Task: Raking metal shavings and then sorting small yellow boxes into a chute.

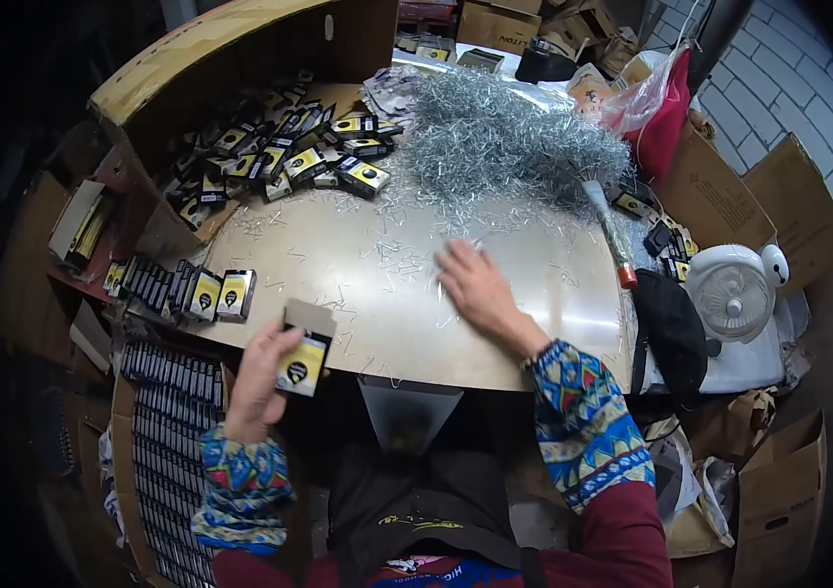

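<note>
My left hand [262, 374] is closed around a small black-and-yellow carton [302, 365] at the table's near edge. The carton's grey-brown top flap stands up. My right hand [476, 286] rests palm down on the tabletop with its fingers stretched toward the far side; whether any wire piece lies under the fingertips is hidden. Just beyond it rises a large tangled heap of thin silvery bent wire pieces [505, 137]. More of these pieces lie scattered over the tabletop [407, 343] around both hands.
Many similar cartons [304, 162] lie jumbled before a curved cardboard wall [230, 49]. A row of upright cartons [203, 294] lines the left edge. Below stands a box packed with cartons [176, 461]. At right are a brush [608, 230], a black cloth item [669, 333] and a white fan [733, 294].
</note>
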The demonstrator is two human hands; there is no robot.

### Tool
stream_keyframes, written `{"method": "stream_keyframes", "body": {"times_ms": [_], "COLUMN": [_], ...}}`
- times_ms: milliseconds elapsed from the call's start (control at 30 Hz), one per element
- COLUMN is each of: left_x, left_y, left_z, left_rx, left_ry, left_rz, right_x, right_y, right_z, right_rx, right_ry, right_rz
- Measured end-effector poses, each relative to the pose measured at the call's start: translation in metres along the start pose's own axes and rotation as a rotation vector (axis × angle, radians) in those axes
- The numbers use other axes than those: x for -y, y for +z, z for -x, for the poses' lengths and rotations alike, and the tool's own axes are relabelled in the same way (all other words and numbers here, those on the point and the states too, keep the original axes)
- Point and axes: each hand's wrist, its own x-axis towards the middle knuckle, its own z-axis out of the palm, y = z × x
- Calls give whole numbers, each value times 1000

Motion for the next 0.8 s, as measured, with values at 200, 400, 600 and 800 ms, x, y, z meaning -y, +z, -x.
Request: {"method": "stream_keyframes", "body": {"times_ms": [200,400,600,800], "left_x": [51,93,128,187], "left_y": [-23,-15,-52,-60], "left_z": [33,43,66,73], "left_rx": [-134,-106,-64,-55], "left_ry": [-82,-132,-275,-489], "left_rz": [52,197,221,-29], "right_x": [4,24,11,37], "right_y": [2,15,16,9], "right_z": [4,-34,-19,-23], "right_rx": [-16,125,0,129], "right_ry": [-51,-106,18,-140], "right_rz": [-256,-25,-181,-112]}}
